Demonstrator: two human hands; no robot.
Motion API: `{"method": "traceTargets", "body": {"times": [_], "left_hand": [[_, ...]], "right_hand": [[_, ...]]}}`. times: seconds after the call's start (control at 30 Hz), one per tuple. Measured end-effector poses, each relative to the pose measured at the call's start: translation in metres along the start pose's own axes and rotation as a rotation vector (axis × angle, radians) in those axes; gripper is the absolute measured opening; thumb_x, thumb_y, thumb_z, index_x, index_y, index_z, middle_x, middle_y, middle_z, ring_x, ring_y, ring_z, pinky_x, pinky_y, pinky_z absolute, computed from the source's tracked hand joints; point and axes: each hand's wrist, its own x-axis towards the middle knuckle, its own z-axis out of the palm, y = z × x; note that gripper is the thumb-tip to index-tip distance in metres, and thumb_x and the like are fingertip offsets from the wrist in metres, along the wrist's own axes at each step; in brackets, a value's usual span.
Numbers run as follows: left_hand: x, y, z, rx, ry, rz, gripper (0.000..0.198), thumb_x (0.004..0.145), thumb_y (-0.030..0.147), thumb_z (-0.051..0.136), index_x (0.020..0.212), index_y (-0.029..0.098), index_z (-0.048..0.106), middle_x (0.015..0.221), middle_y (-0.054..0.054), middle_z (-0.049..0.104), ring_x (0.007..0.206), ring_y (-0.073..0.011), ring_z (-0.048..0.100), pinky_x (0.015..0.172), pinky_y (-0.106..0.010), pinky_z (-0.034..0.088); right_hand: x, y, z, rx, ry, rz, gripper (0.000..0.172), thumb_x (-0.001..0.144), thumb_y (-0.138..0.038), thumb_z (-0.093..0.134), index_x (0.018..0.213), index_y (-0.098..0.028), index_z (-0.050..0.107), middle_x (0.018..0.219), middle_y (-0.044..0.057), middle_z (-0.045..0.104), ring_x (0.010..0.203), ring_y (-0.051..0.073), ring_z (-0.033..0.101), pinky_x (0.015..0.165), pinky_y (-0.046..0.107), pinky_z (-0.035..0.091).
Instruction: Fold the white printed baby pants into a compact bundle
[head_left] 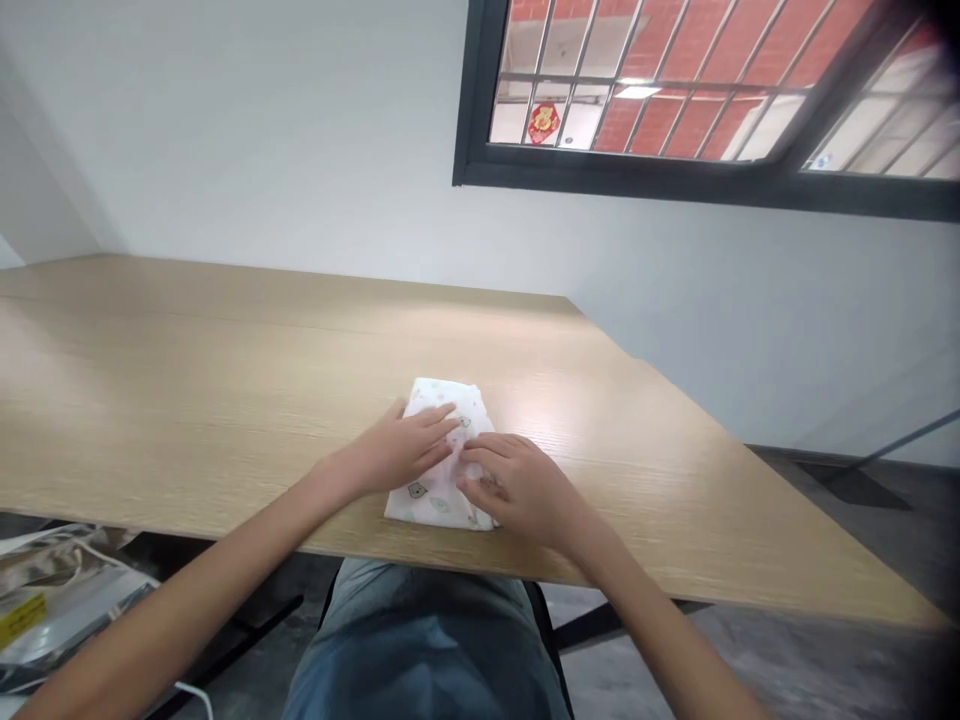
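Observation:
A folded white cloth [442, 508] with small printed figures lies on the wooden table [225, 400], close to its front edge. Across its left and middle part rests my left hand [409, 445], palm down with fingers stretched out. From the right, my right hand [517, 485] reaches over the cloth, its fingers slightly bent and the thumb apart from them. Those fingertips are at the middle of the cloth, near the left fingertips. Neither hand grips the cloth. Parts of its surface are hidden under both hands.
The table's right edge [705, 405] slants toward the front right. Behind stands a white wall [300, 150] with a dark-framed, barred window [600, 178]. At the lower left, below table height, are bags and packages [67, 610] with a white cable.

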Motion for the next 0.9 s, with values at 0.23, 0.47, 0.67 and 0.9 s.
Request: {"method": "traceTargets", "body": {"times": [0.23, 0.47, 0.67, 0.9], "left_hand": [[-0.075, 0.006, 0.015, -0.218, -0.048, 0.026, 0.096, 0.068, 0.058, 0.065, 0.143, 0.022, 0.017, 0.146, -0.009, 0.025, 0.135, -0.0262, 0.02, 0.111, -0.046, 0.012], [-0.099, 0.039, 0.019, -0.355, 0.091, -0.027, 0.036, 0.087, 0.026, 0.049, 0.123, 0.03, 0.051, 0.125, -0.002, 0.055, 0.116, -0.0205, 0.049, 0.104, -0.043, 0.028], [-0.047, 0.026, 0.004, -0.485, 0.182, -0.535, 0.043, 0.091, 0.047, 0.032, 0.082, 0.015, 0.06, 0.075, -0.005, 0.065, 0.069, -0.0215, 0.061, 0.06, -0.031, 0.045], [-0.023, 0.037, 0.028, -0.126, 0.441, -0.629, 0.044, 0.092, 0.03, 0.035, 0.131, 0.011, 0.036, 0.123, -0.02, 0.048, 0.102, -0.0278, 0.055, 0.079, -0.041, 0.047]], "right_hand": [[-0.035, 0.003, 0.003, 0.056, -0.175, -0.07, 0.071, 0.066, -0.036, 0.074, 0.127, -0.013, 0.045, 0.136, 0.013, 0.038, 0.128, 0.028, 0.028, 0.103, 0.041, 0.032], [-0.067, -0.013, 0.002, 0.231, -0.062, -0.057, 0.051, 0.073, -0.006, 0.047, 0.123, -0.017, 0.046, 0.116, 0.008, 0.057, 0.108, 0.02, 0.051, 0.089, 0.032, 0.044], [-0.017, 0.0, 0.002, 0.385, 0.158, 0.444, 0.021, 0.088, -0.036, 0.045, 0.089, -0.017, 0.055, 0.076, 0.001, 0.061, 0.068, 0.017, 0.057, 0.057, 0.026, 0.046], [0.006, -0.009, 0.027, -0.036, 0.382, 0.44, 0.036, 0.09, -0.024, 0.037, 0.122, -0.009, 0.045, 0.12, 0.019, 0.048, 0.11, 0.029, 0.046, 0.087, 0.045, 0.042]]}}
